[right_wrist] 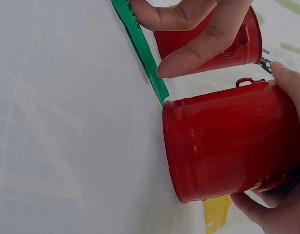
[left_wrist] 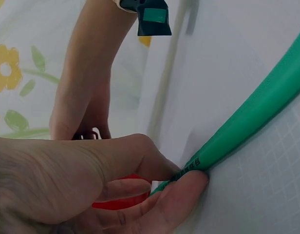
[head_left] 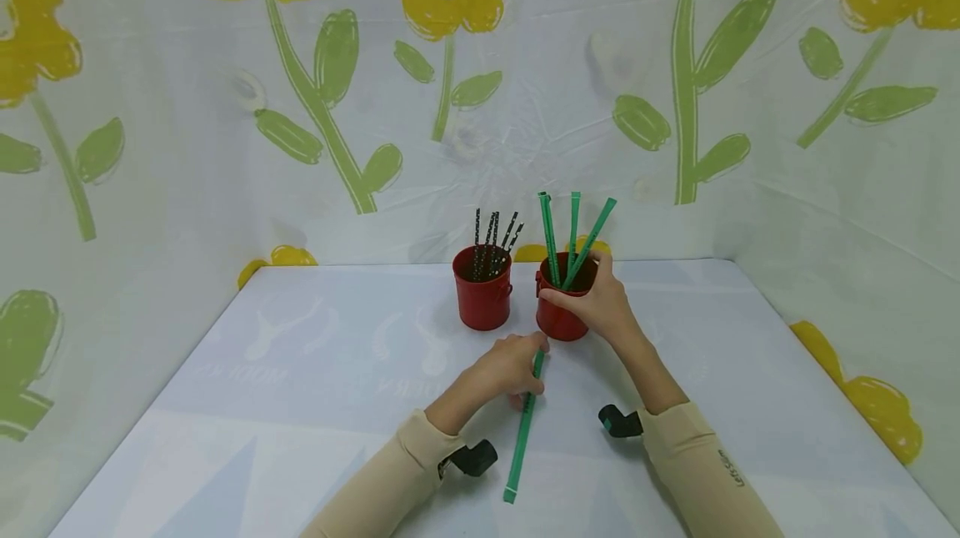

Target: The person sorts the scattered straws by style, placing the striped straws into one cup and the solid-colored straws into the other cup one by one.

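My left hand (head_left: 507,366) pinches a green wrapped straw (head_left: 522,443) between thumb and fingers; dark print shows on the wrapper in the left wrist view. The straw's near end points toward me, and its far end reaches the base of the right red bucket (right_wrist: 228,141) in the right wrist view. Around that bucket's rim, my right hand (head_left: 606,306) holds on with thumb and fingers spread to opposite sides. Several green wrapped straws (head_left: 592,239) stand in it, leaning different ways; their lower ends are hidden inside.
Left of it stands a second red bucket (head_left: 482,304) with several black straws (head_left: 477,236) dotted white. Both are near the back of the white table (head_left: 315,371). A white curtain (head_left: 525,146) with yellow flowers and green leaves surrounds the table's back and sides.
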A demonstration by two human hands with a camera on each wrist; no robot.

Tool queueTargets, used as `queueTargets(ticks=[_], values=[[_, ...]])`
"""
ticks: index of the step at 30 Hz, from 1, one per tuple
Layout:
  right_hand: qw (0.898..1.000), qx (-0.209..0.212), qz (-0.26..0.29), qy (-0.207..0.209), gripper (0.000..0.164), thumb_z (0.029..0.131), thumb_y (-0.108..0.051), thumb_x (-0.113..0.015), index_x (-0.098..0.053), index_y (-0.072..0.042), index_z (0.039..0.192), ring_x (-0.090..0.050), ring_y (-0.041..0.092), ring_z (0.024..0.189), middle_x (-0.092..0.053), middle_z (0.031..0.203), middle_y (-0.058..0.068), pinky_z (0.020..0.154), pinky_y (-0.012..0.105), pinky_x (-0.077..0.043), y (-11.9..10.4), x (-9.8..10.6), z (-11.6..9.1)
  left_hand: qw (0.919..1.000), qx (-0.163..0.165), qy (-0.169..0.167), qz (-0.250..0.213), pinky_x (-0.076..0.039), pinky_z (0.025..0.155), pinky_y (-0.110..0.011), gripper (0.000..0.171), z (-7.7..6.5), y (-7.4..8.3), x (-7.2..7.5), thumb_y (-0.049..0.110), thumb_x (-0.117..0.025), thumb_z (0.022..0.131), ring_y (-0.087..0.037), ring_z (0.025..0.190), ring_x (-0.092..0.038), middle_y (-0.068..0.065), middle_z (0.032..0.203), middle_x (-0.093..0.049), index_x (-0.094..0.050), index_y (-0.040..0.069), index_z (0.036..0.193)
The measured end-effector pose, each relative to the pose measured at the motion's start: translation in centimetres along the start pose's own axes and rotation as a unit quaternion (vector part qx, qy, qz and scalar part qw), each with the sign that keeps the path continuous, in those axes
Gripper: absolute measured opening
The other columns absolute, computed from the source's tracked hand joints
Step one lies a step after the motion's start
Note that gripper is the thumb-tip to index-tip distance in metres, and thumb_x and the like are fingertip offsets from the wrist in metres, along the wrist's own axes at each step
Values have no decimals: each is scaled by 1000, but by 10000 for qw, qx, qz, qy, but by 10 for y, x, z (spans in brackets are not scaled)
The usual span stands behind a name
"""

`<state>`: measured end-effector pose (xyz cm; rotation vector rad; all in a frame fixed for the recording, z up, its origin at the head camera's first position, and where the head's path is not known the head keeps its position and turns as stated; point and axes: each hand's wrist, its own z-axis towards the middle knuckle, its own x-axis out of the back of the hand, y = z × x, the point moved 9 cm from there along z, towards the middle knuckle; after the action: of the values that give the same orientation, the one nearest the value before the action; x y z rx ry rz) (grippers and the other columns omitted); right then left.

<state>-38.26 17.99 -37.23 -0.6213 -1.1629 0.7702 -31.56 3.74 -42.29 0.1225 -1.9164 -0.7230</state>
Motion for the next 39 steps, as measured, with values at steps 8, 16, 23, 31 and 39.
queueTargets(ticks=[8, 16, 23, 31, 39], values=[[10000, -80, -9, -15, 101, 61, -64, -70, -19, -18, 135, -49, 30, 117, -50, 127, 11, 86, 49, -49, 2, 0, 0, 9999, 90, -4, 70, -51, 44, -25, 63, -1, -2, 0, 20, -76, 72, -17, 76, -52, -4, 87, -52, -45, 17, 126], [10000, -70, 19, -15, 102, 61, -63, -70, -18, -17, 135, -47, 30, 118, -47, 130, 12, 86, 49, -50, 3, -1, 1, 9998, 201, -13, 88, -51, 44, -26, 66, -3, -3, -1, 20, -76, 72, -18, 79, -51, -6, 87, -49, -41, 17, 129], [10000, -49, 55, -44, 101, 61, -62, -71, -18, -17, 135, -48, 29, 118, -47, 130, 11, 85, 49, -50, 2, -1, 1, 9996, 262, 3, 128, -51, 44, -26, 72, -4, -4, 0, 22, -77, 72, -18, 79, -50, -6, 87, -50, -37, 17, 131], [9999, -57, 69, -61, 102, 61, -64, -70, -18, -17, 135, -48, 28, 117, -47, 129, 11, 86, 48, -50, 1, -2, 1, 9992, 359, -29, 158, -51, 44, -26, 75, -3, -9, 1, 23, -77, 71, -18, 79, -51, -6, 87, -50, -34, 18, 133], [10000, -49, 68, -10, 100, 61, -63, -70, -19, -17, 134, -49, 30, 116, -49, 127, 12, 87, 49, -49, 1, 0, 0, 9994, 346, -5, 51, -51, 46, -27, 74, -5, -9, 8, 21, -75, 73, -18, 53, -61, -6, 88, -51, -32, 16, 133]])
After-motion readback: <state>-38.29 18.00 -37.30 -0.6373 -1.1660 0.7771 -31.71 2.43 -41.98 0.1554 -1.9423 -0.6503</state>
